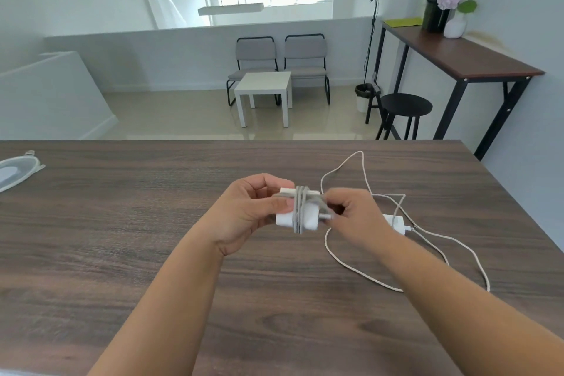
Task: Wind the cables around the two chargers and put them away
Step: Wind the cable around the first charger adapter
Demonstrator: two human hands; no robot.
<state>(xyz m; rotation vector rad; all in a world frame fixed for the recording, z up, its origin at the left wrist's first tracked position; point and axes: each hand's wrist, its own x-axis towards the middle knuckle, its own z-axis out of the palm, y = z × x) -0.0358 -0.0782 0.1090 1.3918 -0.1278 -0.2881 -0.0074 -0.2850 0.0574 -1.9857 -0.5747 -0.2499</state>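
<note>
We saw our left hand (248, 210) gripping a white cable-wound charger block (300, 212), long axis sideways, right hand (355, 217) pinching its grey plug end (326, 217), second white charger (395, 222) mostly hidden behind, perhaps plugged into the loose white cable (360, 272) on the dark wood table (122, 238).

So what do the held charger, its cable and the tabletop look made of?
Charger: smooth white plastic, probably, with a matte look. Its wound cable: grey, seemingly fabric-braided, dull surface. Tabletop: dark wood-grain pattern, likely laminate; real veneer can't be ruled out.

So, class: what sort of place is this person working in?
Probably an office lounge or waiting area: two grey padded chairs behind a small white square table, plus a tall dark wooden counter with a black round stool.
</note>
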